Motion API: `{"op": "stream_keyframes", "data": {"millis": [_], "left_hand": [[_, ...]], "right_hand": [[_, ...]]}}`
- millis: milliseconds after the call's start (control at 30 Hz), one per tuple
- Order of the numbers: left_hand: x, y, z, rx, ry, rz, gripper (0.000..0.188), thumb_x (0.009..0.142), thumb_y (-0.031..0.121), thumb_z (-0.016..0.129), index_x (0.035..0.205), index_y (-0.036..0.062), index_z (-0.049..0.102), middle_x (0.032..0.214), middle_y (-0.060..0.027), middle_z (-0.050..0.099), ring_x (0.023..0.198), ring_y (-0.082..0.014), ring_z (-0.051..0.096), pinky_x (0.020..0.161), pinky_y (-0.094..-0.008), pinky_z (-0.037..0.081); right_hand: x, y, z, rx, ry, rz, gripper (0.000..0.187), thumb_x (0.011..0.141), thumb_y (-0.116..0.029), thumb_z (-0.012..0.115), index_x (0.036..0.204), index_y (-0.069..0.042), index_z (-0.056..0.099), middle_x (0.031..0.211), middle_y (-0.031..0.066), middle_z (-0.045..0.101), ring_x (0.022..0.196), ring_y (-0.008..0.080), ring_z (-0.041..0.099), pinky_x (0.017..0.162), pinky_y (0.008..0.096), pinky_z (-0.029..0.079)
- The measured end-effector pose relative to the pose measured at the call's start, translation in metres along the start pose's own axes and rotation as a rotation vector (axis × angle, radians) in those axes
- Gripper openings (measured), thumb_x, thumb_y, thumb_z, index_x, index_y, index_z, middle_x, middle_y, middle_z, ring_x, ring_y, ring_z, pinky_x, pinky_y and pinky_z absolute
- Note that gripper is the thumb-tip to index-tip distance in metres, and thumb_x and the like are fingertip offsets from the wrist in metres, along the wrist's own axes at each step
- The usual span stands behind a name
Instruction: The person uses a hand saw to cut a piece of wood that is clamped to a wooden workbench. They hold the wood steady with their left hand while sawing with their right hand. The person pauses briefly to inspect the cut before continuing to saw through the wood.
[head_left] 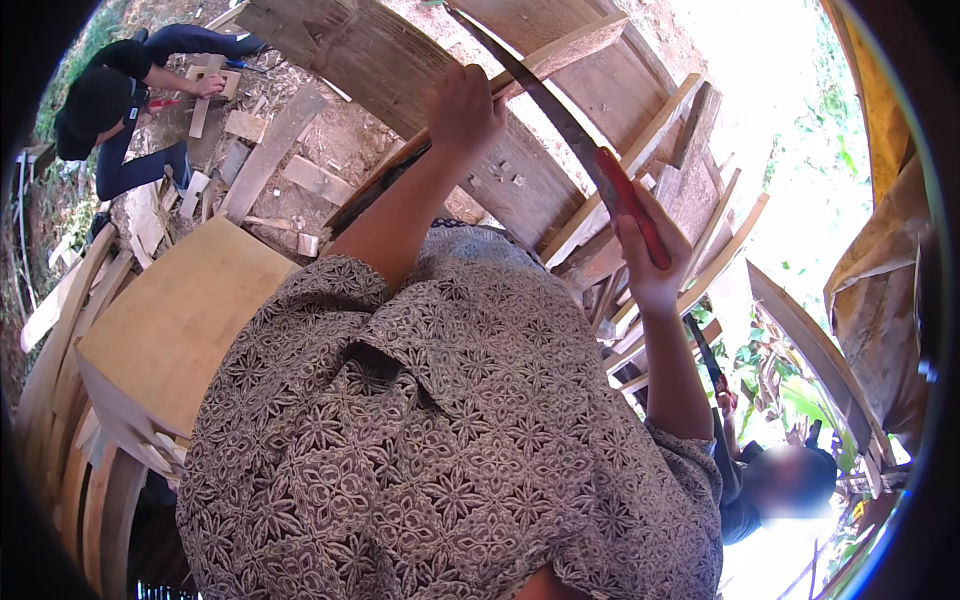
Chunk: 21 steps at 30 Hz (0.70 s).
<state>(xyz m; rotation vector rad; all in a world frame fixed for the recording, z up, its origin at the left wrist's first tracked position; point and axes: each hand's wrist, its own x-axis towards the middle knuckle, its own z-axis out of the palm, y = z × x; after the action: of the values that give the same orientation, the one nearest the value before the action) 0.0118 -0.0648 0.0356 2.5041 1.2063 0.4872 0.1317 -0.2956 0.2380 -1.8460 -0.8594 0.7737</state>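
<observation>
My right hand (657, 245) is closed around the red handle of a handsaw (572, 128). Its long, dark blade slants up and left, tapering toward the top edge; the teeth are too small to make out. The blade crosses a narrow wooden strip (570, 45) a little to the right of my left hand (463, 112). My left fingers are wrapped round that strip, which slopes from lower left to upper right. Where my left palm meets the wood is hidden. Below the strip lies a wide, weathered plank (350, 52).
Boards and slats (690, 130) lean and overlap at right. A pale plywood panel (185, 315) sits at left. Offcuts (315, 180) litter the ground. One person (95, 110) crouches over small wood at upper left; another person (740, 500) is at lower right.
</observation>
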Motion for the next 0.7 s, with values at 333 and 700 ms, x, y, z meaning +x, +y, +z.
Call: {"op": "stream_keyframes", "data": {"millis": [333,700], "left_hand": [[0.004,-0.006,-0.003,-0.123,-0.086,-0.035,0.04,0.092,0.033,0.072,0.109,0.0019,0.053,0.106,-0.0167,0.064,0.099,-0.0337,0.067,0.079,-0.0491,0.054],[0.004,-0.004,-0.006,-0.107,-0.095,-0.079,0.038,0.093,0.035,0.07,0.105,0.0024,0.056,0.1,-0.0175,0.064,0.092,-0.0375,0.067,0.08,-0.0507,0.053]], "right_hand": [[0.003,-0.023,-0.013,-0.132,-0.004,-0.038,0.039,0.099,0.005,0.061,0.138,0.007,0.06,0.126,0.0179,0.073,0.118,0.0183,0.066,0.103,0.0323,0.049],[0.0,-0.019,-0.008,-0.116,-0.078,-0.002,0.041,0.1,0.011,0.056,0.141,0.008,0.056,0.136,0.0198,0.067,0.127,0.0194,0.061,0.108,0.0315,0.047]]}}
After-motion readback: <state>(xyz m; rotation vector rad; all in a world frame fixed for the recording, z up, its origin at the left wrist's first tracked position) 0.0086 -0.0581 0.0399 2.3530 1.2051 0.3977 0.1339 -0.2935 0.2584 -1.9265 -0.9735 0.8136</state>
